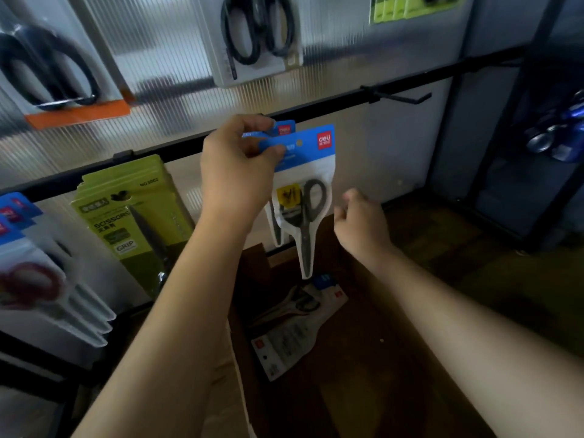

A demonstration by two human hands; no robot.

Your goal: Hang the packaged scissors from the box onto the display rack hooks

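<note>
Both forearms reach up from the bottom edge of the view, over the open cardboard box point(363, 358) that sits below the rack. Left hand point(237, 172) is up at the black rail point(316, 105), thumb and fingers pinching the blue header of a packaged pair of scissors point(303, 197) — grey handles, white pouch, red logo at the top right corner. A second blue header peeks out just behind the first, so there look to be two packs in that pinch, though how the hidden one is held I cannot tell. The pack hangs straight down from the fingers, its tip dipping toward the box's rear edge.

Right hand point(360, 222) hovers just beside the pack's right side, fingers curled loosely inward and holding nothing, not touching the pouch.

Down inside the box, near its back wall, lies another white pack of scissors point(294, 327), flat and tilted.

Along the rail to the right — a bare black hook point(401, 98) juts forward. To the left hang green scissors packs point(132, 216), and at the far left edge, blue-topped packs with red handles point(31, 273). Higher up, blurred, hang large black-handled scissors point(256, 30).
</note>
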